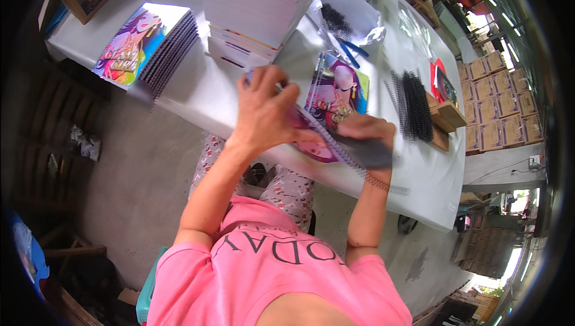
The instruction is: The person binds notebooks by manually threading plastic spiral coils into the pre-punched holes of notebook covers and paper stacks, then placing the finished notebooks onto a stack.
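My left hand (263, 107) is closed on a notebook (315, 146) at the table's near edge, fingers bent over its top. A dark spiral coil (336, 145) runs along the notebook's edge, and its free end sticks out past the edge toward the lower right. At the coil's outer part is my right hand (366, 128), smeared by motion. A dark, blurred covering (370, 152) shows at its palm, and its grip cannot be made out. Just beyond the hands lies another notebook (338, 89) with a colourful illustrated cover.
A stack of coil-bound notebooks (147, 47) stands at left, beside a tall pile of pages (248, 17). Blue-handled pliers (352, 53) lie near a clear bag (344, 14) of dark coils. Loose black coils (410, 107) rest against a wooden block (446, 119) at right.
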### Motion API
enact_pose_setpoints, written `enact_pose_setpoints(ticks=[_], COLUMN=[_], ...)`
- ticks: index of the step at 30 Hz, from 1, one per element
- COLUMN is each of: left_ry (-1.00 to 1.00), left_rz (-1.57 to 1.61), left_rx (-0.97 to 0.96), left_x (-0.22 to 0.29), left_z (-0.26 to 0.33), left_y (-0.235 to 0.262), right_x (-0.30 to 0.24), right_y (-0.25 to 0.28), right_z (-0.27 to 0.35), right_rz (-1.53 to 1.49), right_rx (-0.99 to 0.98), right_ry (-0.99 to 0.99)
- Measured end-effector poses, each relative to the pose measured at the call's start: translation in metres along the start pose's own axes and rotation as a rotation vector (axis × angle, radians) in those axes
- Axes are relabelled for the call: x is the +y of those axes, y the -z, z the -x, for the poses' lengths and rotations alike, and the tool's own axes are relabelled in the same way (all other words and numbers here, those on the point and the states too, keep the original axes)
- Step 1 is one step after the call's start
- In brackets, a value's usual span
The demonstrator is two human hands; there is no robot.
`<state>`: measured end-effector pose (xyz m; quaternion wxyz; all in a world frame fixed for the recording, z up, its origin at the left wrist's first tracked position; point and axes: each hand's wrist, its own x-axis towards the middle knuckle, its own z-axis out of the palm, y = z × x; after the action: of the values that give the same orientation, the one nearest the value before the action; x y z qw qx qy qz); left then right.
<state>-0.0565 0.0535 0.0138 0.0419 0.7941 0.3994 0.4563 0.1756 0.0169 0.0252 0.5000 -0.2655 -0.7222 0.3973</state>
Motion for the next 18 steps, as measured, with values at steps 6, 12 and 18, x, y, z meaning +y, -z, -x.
enact_pose_setpoints(ticks=[6,12,18], left_ry=[-0.042,0.017,0.179], left_rz=[0.177,0.317,0.452], left_rx=[0.097,0.12,0.056], left_x=[0.021,0.022,0.017], left_z=[0.006,0.009,0.009], left_y=[-0.027,-0.03,-0.026], right_x=[0.004,0.007,-0.004], right_y=[0.005,0.015,-0.003], right_z=[0.002,0.015,-0.005], right_rz=[-0.16,-0.2,-0.208], right_rx=[0.037,0.058,0.175], right_ry=[-0.032,0.031,-0.057])
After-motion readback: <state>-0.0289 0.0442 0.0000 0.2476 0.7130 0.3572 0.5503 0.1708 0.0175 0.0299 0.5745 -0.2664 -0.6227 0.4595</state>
